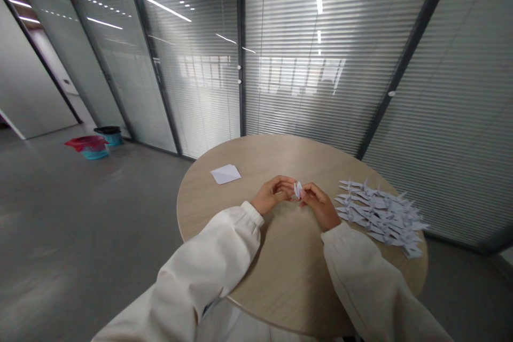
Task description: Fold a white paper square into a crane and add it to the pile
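A small folded piece of white paper (297, 189) stands upright between my left hand (274, 195) and my right hand (319, 206). Fingertips of both hands pinch it above the round wooden table (280, 157), and my fingers hide part of it. To the right of my right hand lies a heap of several white origami cranes (379, 216). A flat, folded white paper sheet (225, 173) rests on the table beyond my left hand, apart from it. Cream sleeves cover both my forearms.
Glass partitions with slatted blinds (304, 64) curve behind the table. Grey floor (80, 224) surrounds it. Two bins, a red-lined teal one (95, 150) and a black-lidded teal one (110, 135), stand by the wall at the far left.
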Demonstrator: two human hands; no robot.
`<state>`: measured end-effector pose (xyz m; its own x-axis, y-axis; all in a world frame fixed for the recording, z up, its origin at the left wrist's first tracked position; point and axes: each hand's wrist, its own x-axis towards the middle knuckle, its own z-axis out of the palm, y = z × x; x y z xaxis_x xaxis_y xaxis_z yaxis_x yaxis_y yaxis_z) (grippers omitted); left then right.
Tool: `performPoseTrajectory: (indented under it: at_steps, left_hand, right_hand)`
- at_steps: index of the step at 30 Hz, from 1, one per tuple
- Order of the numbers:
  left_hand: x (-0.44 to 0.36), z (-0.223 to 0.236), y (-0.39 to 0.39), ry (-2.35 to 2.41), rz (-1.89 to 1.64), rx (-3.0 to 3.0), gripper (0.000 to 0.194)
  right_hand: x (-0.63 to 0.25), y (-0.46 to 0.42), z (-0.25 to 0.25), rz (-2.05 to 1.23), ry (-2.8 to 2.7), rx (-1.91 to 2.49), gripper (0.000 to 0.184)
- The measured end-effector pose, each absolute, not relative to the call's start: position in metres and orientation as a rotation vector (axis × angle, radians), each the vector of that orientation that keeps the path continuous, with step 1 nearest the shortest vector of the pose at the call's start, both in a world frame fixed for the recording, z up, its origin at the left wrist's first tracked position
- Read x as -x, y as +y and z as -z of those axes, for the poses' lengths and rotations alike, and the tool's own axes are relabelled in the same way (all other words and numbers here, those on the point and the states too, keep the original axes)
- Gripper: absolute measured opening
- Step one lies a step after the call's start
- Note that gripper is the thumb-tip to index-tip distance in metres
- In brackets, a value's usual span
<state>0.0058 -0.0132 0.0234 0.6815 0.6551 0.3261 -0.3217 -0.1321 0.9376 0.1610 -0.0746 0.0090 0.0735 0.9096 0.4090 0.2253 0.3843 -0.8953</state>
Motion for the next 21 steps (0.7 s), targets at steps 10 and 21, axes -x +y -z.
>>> performPoseTrajectory:
  at_steps: [10, 21]
  left_hand:
    - [-0.0066, -0.0195, -0.0095, 0.357, -0.923, -1.600, 0.026]
    - [-0.0068, -0.0211, -0.0110, 0.362, -0.913, -1.594, 0.030]
  right_hand:
    - [-0.1579, -0.0776, -0.0116, -0.800, -1.483, 1.119, 0.034]
    - [-0.1589, -0.0799, -0.0148, -0.863, -1.487, 1.103, 0.030]
